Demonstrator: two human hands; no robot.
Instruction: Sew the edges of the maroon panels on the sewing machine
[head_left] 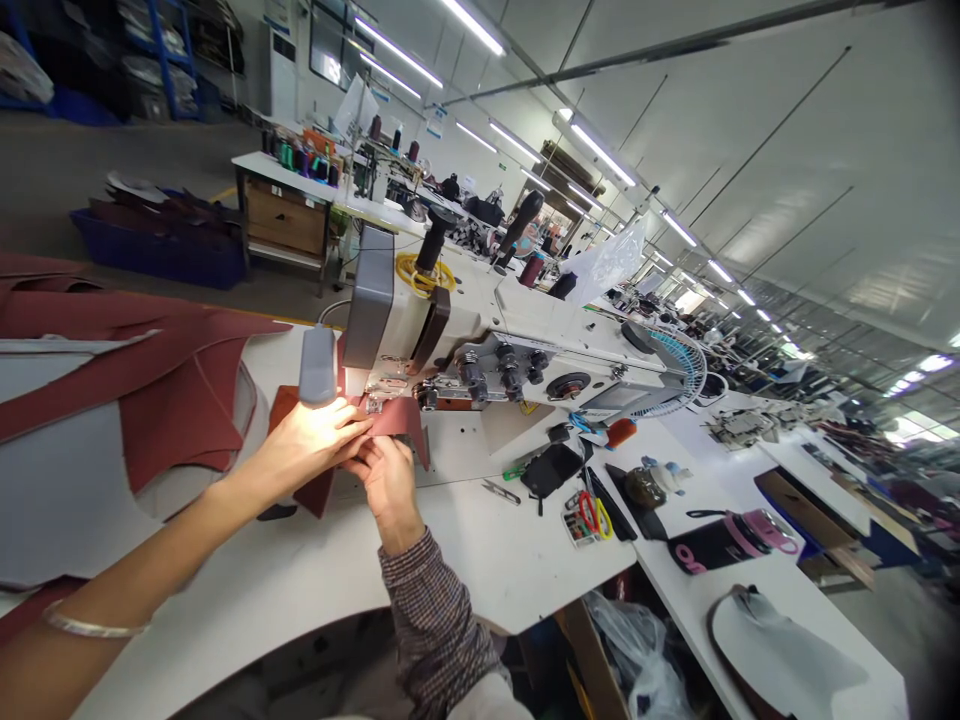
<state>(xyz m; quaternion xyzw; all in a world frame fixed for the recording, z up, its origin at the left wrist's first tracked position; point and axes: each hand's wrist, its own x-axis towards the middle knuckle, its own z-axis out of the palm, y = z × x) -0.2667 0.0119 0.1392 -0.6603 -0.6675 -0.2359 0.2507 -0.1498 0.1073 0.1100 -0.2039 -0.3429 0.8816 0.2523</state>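
Under the head of an industrial sewing machine lies a reddish-brown leather-like piece. My left hand reaches in from the left, its fingers pressed onto the piece close to the needle area. Just in front of it, my right hand pinches the near edge of the same piece. The fingers of both hands meet there, and they hide part of the material. A grey machine part stands right above my left hand, which is brightly lit.
Stacked reddish-brown cut pieces cover the table's left side. Right of my hands lie thread snips, a black pouch, scissors and a black-and-pink bottle. A blue bin stands on the floor behind.
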